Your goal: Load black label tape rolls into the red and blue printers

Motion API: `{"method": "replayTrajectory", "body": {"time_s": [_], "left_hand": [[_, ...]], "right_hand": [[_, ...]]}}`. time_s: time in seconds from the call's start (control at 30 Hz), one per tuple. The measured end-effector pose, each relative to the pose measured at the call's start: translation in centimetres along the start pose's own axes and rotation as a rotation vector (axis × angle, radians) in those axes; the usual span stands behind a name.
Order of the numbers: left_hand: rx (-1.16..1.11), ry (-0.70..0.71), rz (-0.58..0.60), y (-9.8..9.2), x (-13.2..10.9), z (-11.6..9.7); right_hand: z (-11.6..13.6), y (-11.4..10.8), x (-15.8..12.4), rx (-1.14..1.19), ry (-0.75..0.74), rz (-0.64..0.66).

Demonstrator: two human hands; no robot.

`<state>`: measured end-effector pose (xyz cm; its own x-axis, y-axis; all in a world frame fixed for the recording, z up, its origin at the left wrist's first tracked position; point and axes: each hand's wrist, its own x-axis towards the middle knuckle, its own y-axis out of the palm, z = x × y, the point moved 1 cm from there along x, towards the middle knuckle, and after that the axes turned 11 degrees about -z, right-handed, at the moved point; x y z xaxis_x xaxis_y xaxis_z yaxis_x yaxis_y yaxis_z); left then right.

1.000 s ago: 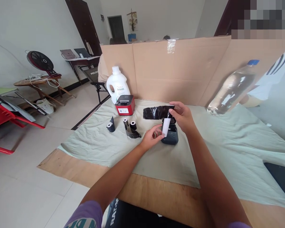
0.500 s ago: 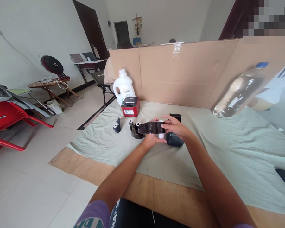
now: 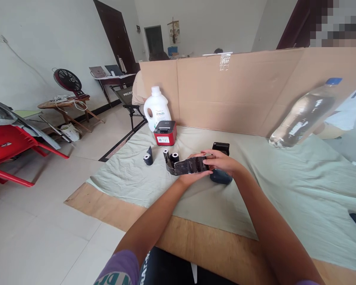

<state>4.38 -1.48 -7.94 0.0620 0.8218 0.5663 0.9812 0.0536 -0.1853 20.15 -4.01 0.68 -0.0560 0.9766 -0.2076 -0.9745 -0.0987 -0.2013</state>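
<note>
A dark, creased strip of paper (image 3: 190, 166) stretches between my hands above the cloth, its left end curving down towards the small rolls. My left hand (image 3: 192, 178) holds the strip from below, with fingers showing behind and under it. At the strip's right end, my right hand (image 3: 222, 162) grips it with the thumb and fingers. Directly behind and under my right hand lies a dark blue device (image 3: 221, 177) with its black lid (image 3: 221, 147) raised. Two paper rolls with white ends, a left roll (image 3: 165, 152) and a right roll (image 3: 175, 156), stand beside the strip.
Another dark paper roll (image 3: 148, 159) lies farther left on the green cloth (image 3: 118, 178). Behind it are a red and black printer (image 3: 165, 134) and a white detergent jug (image 3: 158, 109). A cardboard wall (image 3: 234, 95) borders the back; a large bottle (image 3: 305, 114) leans at right.
The paper strip has turned and its left end now hangs lower, towards the rolls. The white roll part seen between my hands is now hidden. The view has shifted slightly.
</note>
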Motion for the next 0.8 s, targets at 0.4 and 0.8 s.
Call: {"method": "replayTrajectory", "body": {"time_s": [0.4,0.8], "left_hand": [[0.186,0.170,-0.016,1.0,-1.1,-1.7],[0.309,0.485,0.210,2.1,-1.7,-1.4]], "right_hand": [[0.0,-2.6,0.1,-0.221,-0.133,-0.020],[-2.8,-6.0,3.1,-0.904,-0.387,-0.253]]}}
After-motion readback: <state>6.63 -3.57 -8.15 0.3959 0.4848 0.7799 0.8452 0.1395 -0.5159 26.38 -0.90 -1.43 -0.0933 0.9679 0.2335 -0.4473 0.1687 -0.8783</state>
